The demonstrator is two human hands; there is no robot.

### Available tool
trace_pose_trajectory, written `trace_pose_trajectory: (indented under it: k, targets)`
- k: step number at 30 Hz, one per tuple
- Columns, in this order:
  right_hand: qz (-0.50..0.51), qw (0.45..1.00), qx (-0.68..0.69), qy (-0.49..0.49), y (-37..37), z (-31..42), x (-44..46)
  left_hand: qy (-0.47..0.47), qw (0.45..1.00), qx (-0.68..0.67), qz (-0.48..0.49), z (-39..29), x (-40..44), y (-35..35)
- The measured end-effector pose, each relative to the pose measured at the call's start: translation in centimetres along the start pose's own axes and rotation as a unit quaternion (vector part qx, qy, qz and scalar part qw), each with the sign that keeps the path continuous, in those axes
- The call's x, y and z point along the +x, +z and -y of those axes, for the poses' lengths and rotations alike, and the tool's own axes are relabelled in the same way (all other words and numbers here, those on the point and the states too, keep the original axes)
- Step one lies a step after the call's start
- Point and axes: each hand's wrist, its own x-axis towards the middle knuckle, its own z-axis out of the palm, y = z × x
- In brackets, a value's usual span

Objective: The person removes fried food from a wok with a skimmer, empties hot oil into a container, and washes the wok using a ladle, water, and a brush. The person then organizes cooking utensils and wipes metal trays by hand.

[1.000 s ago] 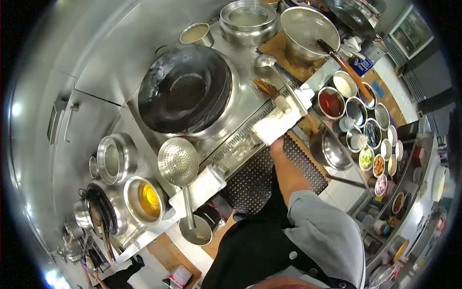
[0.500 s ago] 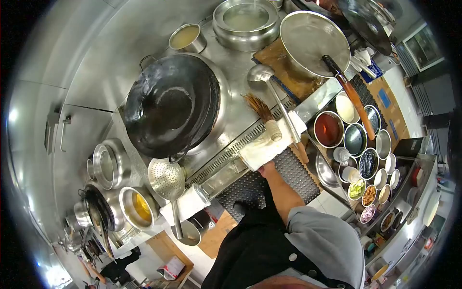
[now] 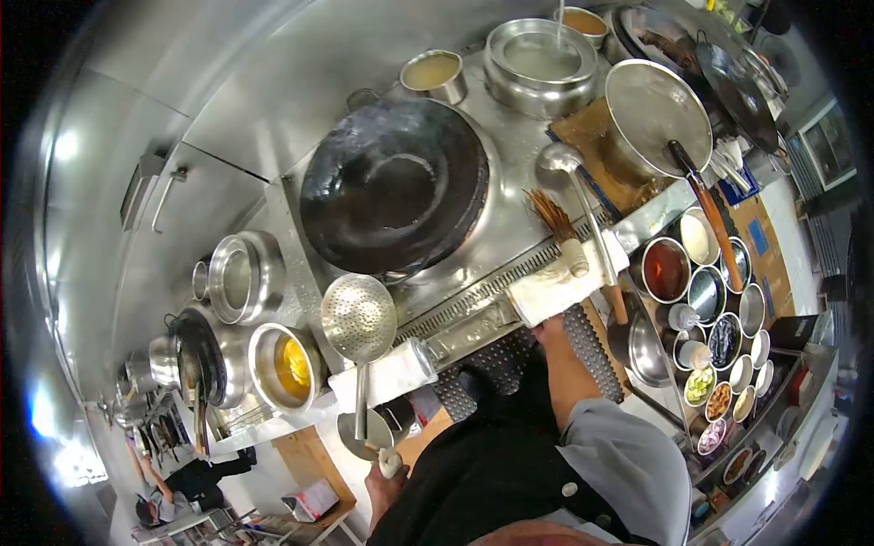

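Note:
My right hand (image 3: 550,331) is at the counter's front edge, against the folded white cloth (image 3: 546,296); its fingers are mostly hidden. On that cloth rest a ladle (image 3: 559,158) and a bamboo brush (image 3: 552,215). My left hand (image 3: 383,490) is low in view, its fingers curled by a small white wad (image 3: 391,463) that I cannot identify. Just above it hangs the handle of a perforated skimmer (image 3: 359,317), which lies across a second white cloth (image 3: 390,375). A dark wok (image 3: 393,189) sits on the stove, with no food visible in it.
Metal pots (image 3: 537,68) stand behind the wok. A wooden-handled pan (image 3: 657,116) is at the right, near sauce and ingredient containers (image 3: 665,270). At the left, a steel pot (image 3: 287,368) holds something yellow. A person (image 3: 196,482) is in the far lower left.
My view has shifted, so the wok and counter appear farther right. My left hand has come into view below the skimmer. My right hand is still by the folded cloth.

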Motion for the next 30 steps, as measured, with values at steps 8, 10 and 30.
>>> trace_pose_trajectory:
  k: [8, 10, 30]
  targets:
    - [0.024, 0.983, -0.149, -0.101, -8.4, 2.5, 0.4, -0.096, 0.919, -0.371, 0.091, -4.5, 3.9, -4.0]
    - [-0.058, 0.995, 0.021, -0.079, -9.1, 5.9, -4.9, -0.083, 0.872, -0.463, 0.132, -2.7, 7.6, -2.1]
    - [0.074, 0.751, -0.484, -0.443, 20.2, 17.3, -24.5, -0.066, 0.754, -0.630, 0.173, -25.3, 28.6, 9.0]
